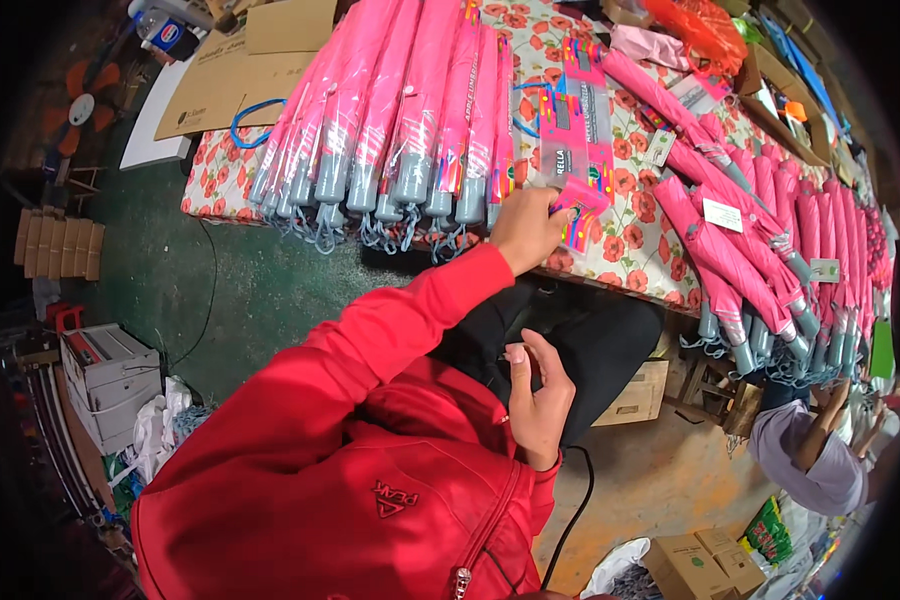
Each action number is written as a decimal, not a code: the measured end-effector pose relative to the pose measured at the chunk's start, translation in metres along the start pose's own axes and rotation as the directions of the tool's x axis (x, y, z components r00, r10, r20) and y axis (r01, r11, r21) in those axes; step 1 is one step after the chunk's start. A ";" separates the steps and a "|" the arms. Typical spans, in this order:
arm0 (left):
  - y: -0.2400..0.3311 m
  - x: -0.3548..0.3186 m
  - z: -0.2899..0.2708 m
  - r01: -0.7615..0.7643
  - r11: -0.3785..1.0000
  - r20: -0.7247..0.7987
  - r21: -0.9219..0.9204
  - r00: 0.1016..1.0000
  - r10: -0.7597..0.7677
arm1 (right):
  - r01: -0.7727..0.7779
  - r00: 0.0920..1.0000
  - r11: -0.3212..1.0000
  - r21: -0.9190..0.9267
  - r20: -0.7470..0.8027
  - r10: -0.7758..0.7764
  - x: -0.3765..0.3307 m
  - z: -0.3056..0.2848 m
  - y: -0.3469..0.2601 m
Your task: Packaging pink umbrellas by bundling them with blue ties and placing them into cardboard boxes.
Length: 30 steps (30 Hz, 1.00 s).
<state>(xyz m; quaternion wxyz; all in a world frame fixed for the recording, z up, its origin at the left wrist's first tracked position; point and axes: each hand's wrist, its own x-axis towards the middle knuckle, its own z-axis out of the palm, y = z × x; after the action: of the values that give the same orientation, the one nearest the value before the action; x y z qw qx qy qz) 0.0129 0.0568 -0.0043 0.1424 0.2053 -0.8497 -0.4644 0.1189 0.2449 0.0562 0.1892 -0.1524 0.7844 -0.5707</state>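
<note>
My left hand [530,228] reaches over the table's front edge, its fingers closed on a clear plastic packaging sleeve [578,200] with pink and multicoloured print. That sleeve lies at the near end of a stack of printed sleeves [575,115]. Just left of the hand, folded pink umbrellas [370,90] in clear sleeves lie in a pile, grey handles and wrist cords toward me. My right hand [542,400] is held in front of my lap, thumb and fingers apart, nothing visible in it.
More folded pink umbrellas [730,250], some with white tags, lie along the flowered tablecloth [625,235] to the right. A co-worker's sleeve [810,455] shows at far right. Cardboard [235,85] lies at the back left. A grey metal case [112,385] and cartons [705,565] stand on the floor.
</note>
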 end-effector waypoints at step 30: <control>0.023 0.036 -0.001 0.008 0.997 -0.248 -0.076 0.968 -0.027 | -0.012 0.999 0.999 -0.030 -0.047 0.011 -0.002 -0.013 0.020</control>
<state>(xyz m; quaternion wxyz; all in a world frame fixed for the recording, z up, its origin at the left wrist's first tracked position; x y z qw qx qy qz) -0.0232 0.0496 0.0175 0.2513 0.2639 -0.8054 -0.4674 0.1139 0.2629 0.0409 0.1717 -0.1373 0.7981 -0.5610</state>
